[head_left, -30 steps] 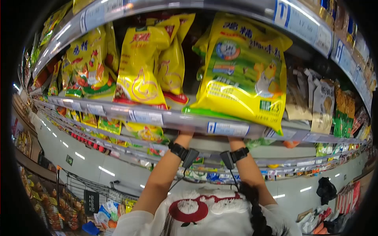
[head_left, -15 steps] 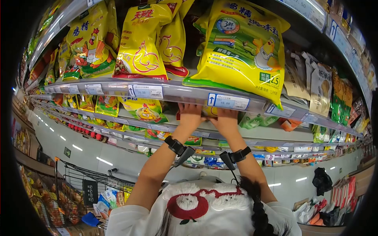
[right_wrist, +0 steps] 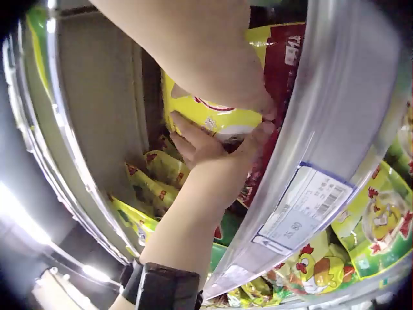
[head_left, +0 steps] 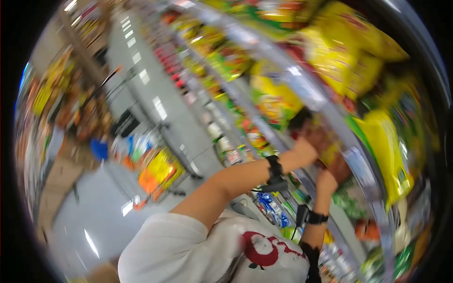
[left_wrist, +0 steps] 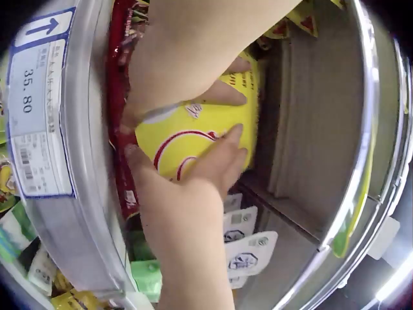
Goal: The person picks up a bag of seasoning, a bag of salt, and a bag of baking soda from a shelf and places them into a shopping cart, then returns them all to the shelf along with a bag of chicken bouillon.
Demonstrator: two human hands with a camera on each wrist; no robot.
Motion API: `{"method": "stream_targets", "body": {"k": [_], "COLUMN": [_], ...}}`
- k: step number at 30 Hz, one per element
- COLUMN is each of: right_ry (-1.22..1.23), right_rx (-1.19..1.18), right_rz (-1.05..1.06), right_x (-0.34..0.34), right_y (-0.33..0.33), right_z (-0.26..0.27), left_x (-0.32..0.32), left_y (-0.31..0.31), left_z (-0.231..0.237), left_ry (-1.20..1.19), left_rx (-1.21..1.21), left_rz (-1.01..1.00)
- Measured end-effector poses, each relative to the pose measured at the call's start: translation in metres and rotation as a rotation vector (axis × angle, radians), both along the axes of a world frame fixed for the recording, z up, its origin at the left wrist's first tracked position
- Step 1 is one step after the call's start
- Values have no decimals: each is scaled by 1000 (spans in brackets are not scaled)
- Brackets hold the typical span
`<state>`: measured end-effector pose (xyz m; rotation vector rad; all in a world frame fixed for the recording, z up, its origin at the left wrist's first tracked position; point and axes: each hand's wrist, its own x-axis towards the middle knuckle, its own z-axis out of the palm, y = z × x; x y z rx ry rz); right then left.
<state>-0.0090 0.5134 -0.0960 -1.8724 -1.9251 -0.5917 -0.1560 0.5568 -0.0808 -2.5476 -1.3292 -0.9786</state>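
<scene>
Yellow packet [left_wrist: 164, 135] gripped at the front of a shelf [left_wrist: 97, 239]

The packet lay on its shelf just behind the front edge, between the left hand [right_wrist: 213, 161] and the right hand [left_wrist: 190, 181]. Both hands gripped it. Their fingers [left_wrist: 233, 142] were spread and slightly bent over the printed yellow face, pointing toward its far end, and a strip of that face, with a red curved outline, showed between them. The two thumbs rested at the red border [left_wrist: 126, 190] nearest the shelf edge, their tips close together. Parts of the packet were hidden under the hands.

On the shelf edge, in front of the packet, was a price tag [left_wrist: 40, 116] reading 35.80. Some white packets [left_wrist: 248, 255] stood just beside the right hand; yellow-and-red pouches [right_wrist: 151, 187] stood beside the left. Below the edge, packets printed with cartoon chickens [right_wrist: 319, 268] filled another shelf.

In the head view, which was blurred, a large yellow bag [head_left: 388, 158] sat on the shelf above the hands, and a shopping cart [head_left: 126, 123] stood well apart from them.
</scene>
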Motion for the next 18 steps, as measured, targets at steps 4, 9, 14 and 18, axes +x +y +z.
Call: {"method": "stream_targets", "body": {"k": [4,9,14,18], "right_ry": [-27,-44,46,211], "right_rx": [163,173,387,342], "right_rz": [75,64,175,447], "right_x": [-41,-50,-100,-211], "right_y": [-22,-27,-56,-101], "right_z": [26,30,27,15], "left_x": [-36,-87,-153,-229], "left_y": [-55,-110,-166,-228], "left_z": [-1,-27,-44,-68], "left_ry": [-199,-333,-404,-408], "left_rx": [41,-188,-310,-374], "left_rz": [65,-362,-269,-151]}}
